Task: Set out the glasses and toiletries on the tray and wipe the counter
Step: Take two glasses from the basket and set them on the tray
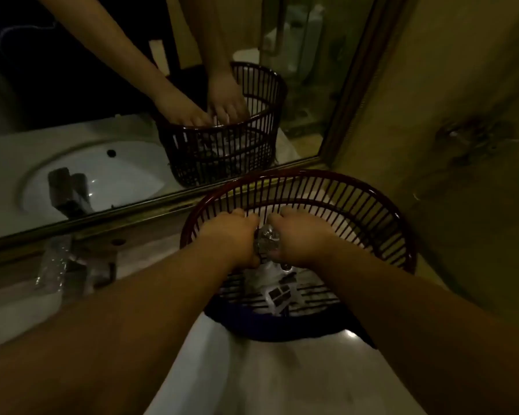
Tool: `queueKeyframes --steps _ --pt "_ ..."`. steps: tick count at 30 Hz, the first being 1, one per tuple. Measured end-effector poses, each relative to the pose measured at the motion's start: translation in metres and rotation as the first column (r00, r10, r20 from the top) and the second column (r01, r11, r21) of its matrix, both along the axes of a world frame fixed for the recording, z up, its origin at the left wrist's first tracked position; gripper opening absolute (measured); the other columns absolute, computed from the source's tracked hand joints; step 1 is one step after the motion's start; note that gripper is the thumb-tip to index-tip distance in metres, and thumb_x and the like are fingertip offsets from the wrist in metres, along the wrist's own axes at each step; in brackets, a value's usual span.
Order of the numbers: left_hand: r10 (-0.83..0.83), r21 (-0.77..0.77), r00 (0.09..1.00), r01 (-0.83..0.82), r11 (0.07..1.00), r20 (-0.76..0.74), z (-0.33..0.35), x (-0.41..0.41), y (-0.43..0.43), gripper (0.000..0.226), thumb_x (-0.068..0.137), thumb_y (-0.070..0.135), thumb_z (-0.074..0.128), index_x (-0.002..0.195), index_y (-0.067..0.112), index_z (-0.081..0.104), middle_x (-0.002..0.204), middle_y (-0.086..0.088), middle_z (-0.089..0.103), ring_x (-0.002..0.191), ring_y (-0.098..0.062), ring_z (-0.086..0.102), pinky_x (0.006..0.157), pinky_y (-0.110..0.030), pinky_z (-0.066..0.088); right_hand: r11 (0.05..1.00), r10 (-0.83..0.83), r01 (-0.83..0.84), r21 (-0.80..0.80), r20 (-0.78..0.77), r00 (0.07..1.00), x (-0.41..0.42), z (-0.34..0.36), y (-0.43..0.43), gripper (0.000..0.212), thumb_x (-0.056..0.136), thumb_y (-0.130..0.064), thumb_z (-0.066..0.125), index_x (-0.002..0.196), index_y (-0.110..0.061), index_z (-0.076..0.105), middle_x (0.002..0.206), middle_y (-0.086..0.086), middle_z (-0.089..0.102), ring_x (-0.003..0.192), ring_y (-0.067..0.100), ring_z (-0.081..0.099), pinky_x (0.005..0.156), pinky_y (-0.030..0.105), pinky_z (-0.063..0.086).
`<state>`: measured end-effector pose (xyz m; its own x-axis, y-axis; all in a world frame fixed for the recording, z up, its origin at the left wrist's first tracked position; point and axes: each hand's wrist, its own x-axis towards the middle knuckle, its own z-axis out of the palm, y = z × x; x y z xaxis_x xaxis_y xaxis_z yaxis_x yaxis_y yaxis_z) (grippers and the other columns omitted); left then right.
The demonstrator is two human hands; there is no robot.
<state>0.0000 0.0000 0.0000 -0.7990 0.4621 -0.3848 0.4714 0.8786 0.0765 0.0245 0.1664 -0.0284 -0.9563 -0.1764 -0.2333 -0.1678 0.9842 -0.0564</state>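
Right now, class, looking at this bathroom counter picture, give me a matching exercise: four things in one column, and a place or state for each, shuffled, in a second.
Things:
1. basket
2. clear wrapped item
3. tap
4. sachets

Places or states:
A. lying on the basket floor
B. at the counter's back, left of the basket
C. held between both hands
D. dark red, against the mirror

Pairs: 1-D, 2-C, 3-B, 4-A

Basket [357,205] walls hem in both hands [264,238]
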Motion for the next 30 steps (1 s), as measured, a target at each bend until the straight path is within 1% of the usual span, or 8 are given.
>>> queueKeyframes --steps 4,6,9,12,15,18,24,30 --pt "0.078 -0.116 0.983 -0.059 0.991 0.167 -0.023 -0.016 0.017 0.086 0.08 0.052 0.076 0.151 0.027 0.035 0.146 -0.01 0.043 0.127 -0.03 0.054 0.099 -0.048 0.052 0.999 0.005 -0.012 0.036 0.198 0.98 -0.027 -0.029 0.003 0.073 0.08 -0.048 0.076 0.142 -0.026 0.043 0.135 0.009 0.05 0.113 0.032 0.059 0.078 0.037 0.045" --pt "0.082 -0.169 0.973 -0.045 0.985 0.216 -0.032 -0.021 0.023 0.086 0.082 0.047 0.077 0.154 0.029 0.033 0.15 -0.01 0.042 0.129 -0.031 0.052 0.102 -0.049 0.051 1.0 -0.002 0.0 0.01 0.25 0.968 -0.037 -0.043 0.004 0.074 0.083 -0.043 0.078 0.146 -0.027 0.041 0.139 0.009 0.047 0.116 0.031 0.059 0.083 0.039 0.048" --pt "0.078 -0.236 0.962 -0.016 0.972 0.26 -0.042 -0.026 0.029 0.082 0.084 0.038 0.079 0.154 0.029 0.035 0.149 -0.01 0.045 0.13 -0.032 0.051 0.102 -0.049 0.051 1.0 -0.001 0.004 -0.013 0.238 0.971 -0.042 -0.054 0.008 0.075 0.088 -0.036 0.077 0.15 -0.027 0.037 0.147 0.012 0.043 0.122 0.035 0.058 0.091 0.044 0.052" --pt "0.086 -0.258 0.958 -0.014 0.966 0.272 -0.049 -0.03 0.032 0.084 0.084 0.031 0.08 0.154 0.027 0.034 0.147 -0.012 0.047 0.131 -0.033 0.052 0.102 -0.047 0.051 0.999 -0.014 0.023 -0.042 0.211 0.977 -0.043 -0.054 0.009 0.069 0.09 -0.026 0.074 0.149 -0.024 0.038 0.145 0.014 0.046 0.12 0.037 0.059 0.084 0.043 0.05" --pt "0.06 -0.231 0.97 -0.004 0.973 0.234 -0.052 -0.032 0.034 0.071 0.092 0.028 0.071 0.154 0.024 0.037 0.143 -0.013 0.051 0.127 -0.032 0.055 0.097 -0.044 0.05 1.0 -0.002 0.007 -0.027 0.191 0.982 -0.041 -0.047 0.01 0.065 0.089 -0.018 0.074 0.146 -0.021 0.042 0.138 0.015 0.052 0.116 0.036 0.061 0.075 0.038 0.044" --pt "0.048 -0.221 0.978 -0.002 0.975 0.205 -0.052 -0.032 0.034 0.06 0.096 0.028 0.064 0.152 0.026 0.04 0.14 -0.011 0.056 0.123 -0.031 0.057 0.096 -0.044 0.053 1.0 -0.016 0.017 -0.004 0.188 0.982 -0.036 -0.04 0.014 0.071 0.088 -0.012 0.074 0.149 -0.021 0.04 0.139 0.014 0.053 0.118 0.035 0.061 0.074 0.037 0.042" --pt "0.008 -0.194 0.994 0.014 0.981 0.109 -0.03 -0.024 0.035 0.057 0.091 0.034 0.067 0.144 0.028 0.048 0.129 -0.006 0.061 0.115 -0.027 0.06 0.085 -0.04 0.053 0.997 -0.051 0.056 -0.045 0.102 0.993 -0.018 -0.017 0.028 0.048 0.094 -0.028 0.066 0.139 -0.019 0.05 0.126 0.012 0.061 0.108 0.03 0.062 0.071 0.035 0.041" --pt "0.034 -0.038 0.999 -0.035 0.999 -0.013 0.031 -0.015 0.029 0.068 0.083 0.039 0.075 0.141 0.022 0.043 0.123 -0.008 0.063 0.11 -0.028 0.062 0.075 -0.038 0.051 0.991 -0.12 0.121 -0.055 0.007 0.993 0.002 0.037 0.043 0.05 0.088 -0.048 0.067 0.131 -0.024 0.055 0.12 0.007 0.062 0.104 0.028 0.063 0.072 0.034 0.047"
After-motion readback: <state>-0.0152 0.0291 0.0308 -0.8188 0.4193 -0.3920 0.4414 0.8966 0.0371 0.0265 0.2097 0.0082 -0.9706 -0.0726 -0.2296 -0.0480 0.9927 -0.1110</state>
